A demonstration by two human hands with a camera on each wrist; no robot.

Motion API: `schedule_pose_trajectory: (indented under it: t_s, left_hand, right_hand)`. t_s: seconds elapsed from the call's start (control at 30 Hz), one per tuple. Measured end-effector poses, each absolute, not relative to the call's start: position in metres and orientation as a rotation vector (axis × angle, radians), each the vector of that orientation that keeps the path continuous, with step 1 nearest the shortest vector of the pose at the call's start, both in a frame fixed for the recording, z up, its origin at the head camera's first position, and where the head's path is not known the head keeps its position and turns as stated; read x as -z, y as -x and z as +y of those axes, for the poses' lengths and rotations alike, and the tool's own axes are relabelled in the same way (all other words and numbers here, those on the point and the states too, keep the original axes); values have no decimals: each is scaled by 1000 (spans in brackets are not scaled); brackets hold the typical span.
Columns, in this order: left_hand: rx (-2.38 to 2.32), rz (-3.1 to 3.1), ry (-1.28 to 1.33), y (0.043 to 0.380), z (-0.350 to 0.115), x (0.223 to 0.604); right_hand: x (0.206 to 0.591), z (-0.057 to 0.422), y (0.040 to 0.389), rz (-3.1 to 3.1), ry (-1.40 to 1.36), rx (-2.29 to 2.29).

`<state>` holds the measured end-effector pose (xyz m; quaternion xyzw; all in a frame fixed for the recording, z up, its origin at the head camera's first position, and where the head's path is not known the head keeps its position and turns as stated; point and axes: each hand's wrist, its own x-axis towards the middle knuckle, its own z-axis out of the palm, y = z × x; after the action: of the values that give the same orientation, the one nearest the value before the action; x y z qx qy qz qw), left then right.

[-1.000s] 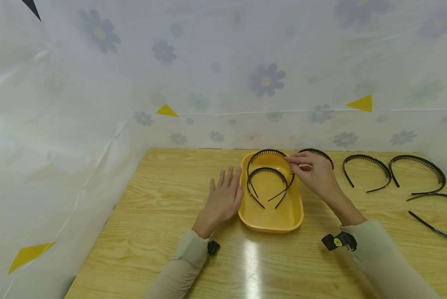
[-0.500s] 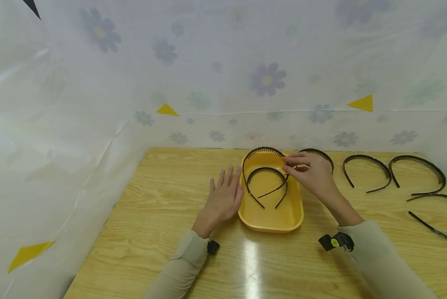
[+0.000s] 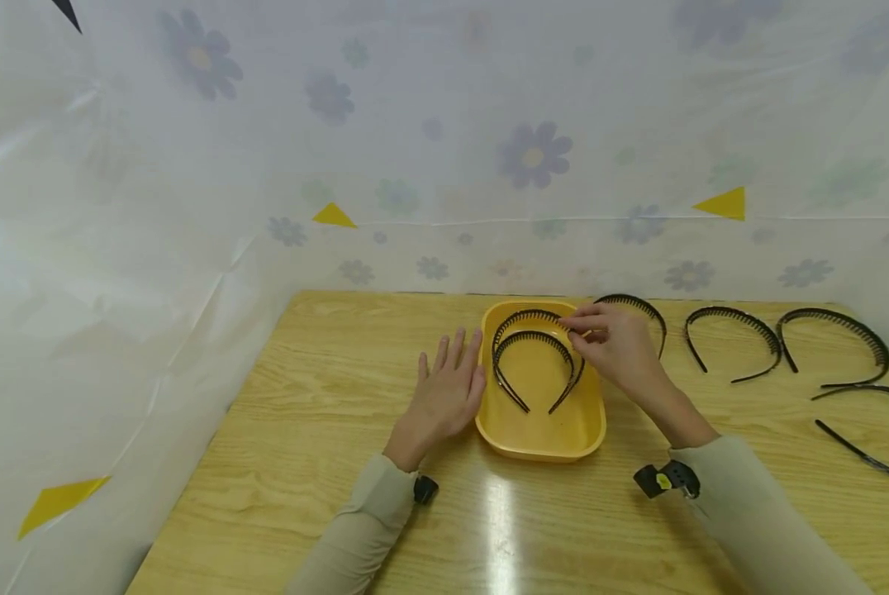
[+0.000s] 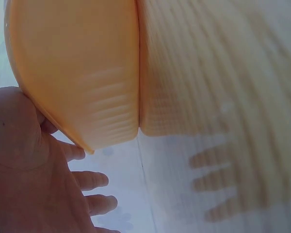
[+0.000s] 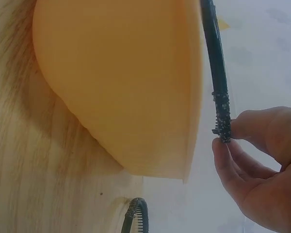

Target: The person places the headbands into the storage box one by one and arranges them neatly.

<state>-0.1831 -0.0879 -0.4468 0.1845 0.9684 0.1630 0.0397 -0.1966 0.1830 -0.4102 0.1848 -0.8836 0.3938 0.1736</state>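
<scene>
My right hand pinches a black toothed headband at the right side of its arch, between thumb and fingertips. In the right wrist view the held headband is above the rim of the yellow plastic tray. A second black headband lies inside the tray, and the held one's arch frames it in the head view. My left hand rests with straight fingers against the tray's left rim. From the left wrist, its thumb side touches the tray wall.
Several more black headbands lie on the wooden table to the right: one partly behind my right hand, then a headband, another headband and one cut off by the view's edge. A flowered curtain stands behind.
The held headband has turned and come down over the tray; its ends now align with those of the headband lying there. My left hand has stayed at the rim.
</scene>
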Motion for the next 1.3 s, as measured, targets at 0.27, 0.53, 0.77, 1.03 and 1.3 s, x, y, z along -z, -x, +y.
schedule_pose_trajectory:
  t_s: [0.27, 0.53, 0.77, 1.03, 1.3]
  left_hand:
    - [-493, 2965, -569, 183, -88, 446]
    - [-505, 2965, -569, 183, -88, 447]
    - [-513, 2963, -562, 183, -88, 448]
    - [-509, 2974, -568, 184, -89, 448]
    - [-527, 2956, -571, 182, -89, 446]
  right_hand:
    - [417, 182, 197, -2517, -541, -1027]
    - [419, 184, 196, -2526, -528, -1040]
    - [420, 180, 197, -2522, -495, -1014]
    - [427, 174, 201, -2528, -492, -963]
    - [441, 173, 207, -2551, -504, -956]
